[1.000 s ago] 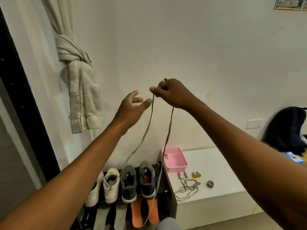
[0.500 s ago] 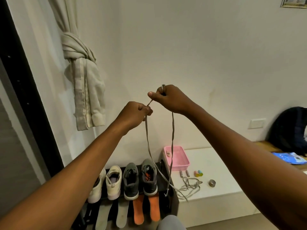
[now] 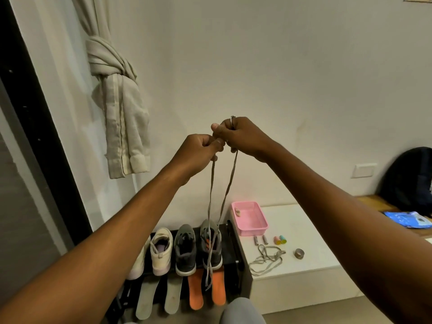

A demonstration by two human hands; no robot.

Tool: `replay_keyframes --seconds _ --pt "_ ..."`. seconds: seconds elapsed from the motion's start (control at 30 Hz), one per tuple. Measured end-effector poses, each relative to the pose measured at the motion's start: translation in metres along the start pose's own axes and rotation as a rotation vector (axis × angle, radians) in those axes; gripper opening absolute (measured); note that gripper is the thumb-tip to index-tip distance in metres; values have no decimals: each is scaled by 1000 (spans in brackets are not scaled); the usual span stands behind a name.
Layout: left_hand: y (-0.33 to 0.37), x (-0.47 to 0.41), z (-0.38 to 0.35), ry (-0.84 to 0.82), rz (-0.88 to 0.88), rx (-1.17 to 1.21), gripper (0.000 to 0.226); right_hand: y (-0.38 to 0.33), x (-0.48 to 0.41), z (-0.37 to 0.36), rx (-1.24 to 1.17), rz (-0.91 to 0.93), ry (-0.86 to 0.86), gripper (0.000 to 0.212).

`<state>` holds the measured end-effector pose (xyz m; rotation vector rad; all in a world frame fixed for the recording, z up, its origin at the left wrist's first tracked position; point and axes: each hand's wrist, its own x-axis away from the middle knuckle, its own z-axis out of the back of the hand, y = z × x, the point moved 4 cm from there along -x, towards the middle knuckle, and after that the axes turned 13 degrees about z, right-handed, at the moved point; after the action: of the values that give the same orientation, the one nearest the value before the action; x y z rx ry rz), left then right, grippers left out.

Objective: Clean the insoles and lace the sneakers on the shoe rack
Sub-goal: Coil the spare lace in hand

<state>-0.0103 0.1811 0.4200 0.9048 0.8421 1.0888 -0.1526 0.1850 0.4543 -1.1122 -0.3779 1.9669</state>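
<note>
Up in the middle of the view, the left hand point(image 3: 198, 150) and right hand point(image 3: 243, 136) meet knuckle to knuckle. Both have their fingers curled tight and pinch the grey lace point(image 3: 211, 183) at its top. Two strands drop from them toward six o'clock. Their loose ends dangle in front of the right grey sneaker point(image 3: 211, 244) and an orange insole point(image 3: 218, 288); whether they touch either, I cannot tell.

That lace looks flat, limp and nearly weightless, so I'd judge it will sag and twist wherever it isn't held. Pinching it just behind a stiff tip should steer it through an eyelet; a grip mid-length gives no control.

Below, at six to seven o'clock, four insoles lean against the rack point(image 3: 230, 249). Two are orange, and two are grey point(image 3: 147, 298). Above them the sneakers stand toe-down in a row, the white pair point(image 3: 161, 249) left of the grey pair.

At five o'clock a second lace point(image 3: 266, 258) lies tangled on the white counter point(image 3: 304, 230), near a pink tray point(image 3: 253, 230). Farther back, at ten o'clock, a knotted curtain point(image 3: 117, 101) hangs by the wall.
</note>
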Motion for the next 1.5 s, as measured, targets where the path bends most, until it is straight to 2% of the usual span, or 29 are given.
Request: replay_keyframes --seconds 0.1,0.23,0.37,0.47,0.7,0.77,0.8,0.87,0.93,1.0,1.1,1.17,1.2,1.27,1.33,1.37,1.43,1.5 --pt "2 0 2 41 -12 1 31 1 1 0 -132 -53 13 31" --pt "2 0 3 40 5 6 30 5 2 -2 -223 -104 -8 24" --pt "2 3 0 -16 6 16 27 2 4 -7 -330 -92 44 30" --pt "5 6 -2 -30 -20 3 21 3 5 -14 -380 -110 84 27" --pt "6 4 3 94 0 -18 32 -1 11 -26 -609 -180 40 27" --pt "4 2 8 176 20 1 35 4 14 -27 -669 -224 41 15" --pt "3 1 10 209 33 20 36 5 15 -28 -711 -246 46 1" --pt "0 -2 12 213 52 86 38 8 17 -33 -717 -266 32 18" --pt "1 -3 11 172 62 146 37 7 18 -40 -674 -239 -44 10" --pt "2 -2 9 116 69 226 36 6 20 -49 -635 -221 -105 20" --pt "1 -1 10 79 104 252 33 3 20 -49 -596 -211 -55 32" --pt "-7 -6 18 183 119 148 41 3 20 -44 -499 -212 -30 33" --pt "-8 -5 26 301 87 1 57 3 20 -41 -418 -203 -39 33" --pt "-3 0 41 468 -194 -340 81 1 21 -36 -222 -173 -80 34" --pt "2 3 42 389 -478 -648 76 -3 21 -32 -42 -114 -115 36" --pt "0 2 41 293 -497 -768 66 -6 20 -31 36 -71 -130 36" --pt "-10 -1 37 135 -400 -919 42 -9 19 -30 164 13 -171 35" --pt "-22 0 34 28 -292 -853 37 -11 19 -30 261 56 -205 35"
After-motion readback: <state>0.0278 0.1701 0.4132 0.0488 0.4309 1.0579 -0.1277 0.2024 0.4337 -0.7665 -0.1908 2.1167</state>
